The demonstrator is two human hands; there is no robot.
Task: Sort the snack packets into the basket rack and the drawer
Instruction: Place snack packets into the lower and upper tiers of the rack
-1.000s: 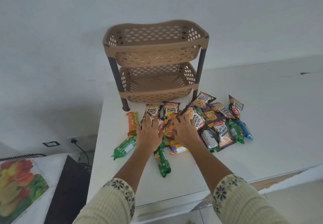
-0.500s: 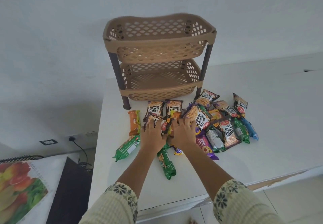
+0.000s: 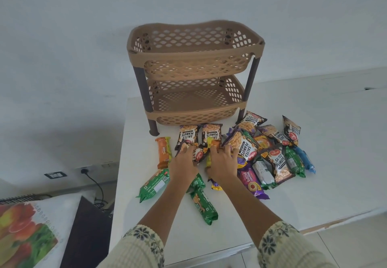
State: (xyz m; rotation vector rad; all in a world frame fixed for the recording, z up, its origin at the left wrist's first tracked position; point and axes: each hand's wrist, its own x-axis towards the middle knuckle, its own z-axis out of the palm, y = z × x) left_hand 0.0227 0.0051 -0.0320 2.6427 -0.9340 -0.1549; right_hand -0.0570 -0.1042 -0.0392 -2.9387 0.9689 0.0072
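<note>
A two-tier tan basket rack (image 3: 194, 54) with dark legs stands at the back of the white table (image 3: 314, 142); both tiers are empty. In front of it lies a heap of snack packets. My left hand (image 3: 183, 164) rests fingers down on a salted peanuts packet (image 3: 198, 154). My right hand (image 3: 223, 162) lies beside it on an orange-yellow packet (image 3: 212, 145). Two more peanut packets (image 3: 187, 136) lie just beyond my fingers. Whether either hand grips a packet is unclear. No drawer is visible.
An orange biscuit pack (image 3: 164, 151) and two green biscuit packs (image 3: 154, 185) (image 3: 202, 201) lie left and near. A purple pack (image 3: 252, 183) and more peanut packets (image 3: 279, 165) lie right. The table's front edge is close; a dark cabinet (image 3: 85, 232) stands lower left.
Both hands have stayed on the packets in the middle of the heap, drawing closer together. The view has shifted, so the rack and table sit further right and larger.
</note>
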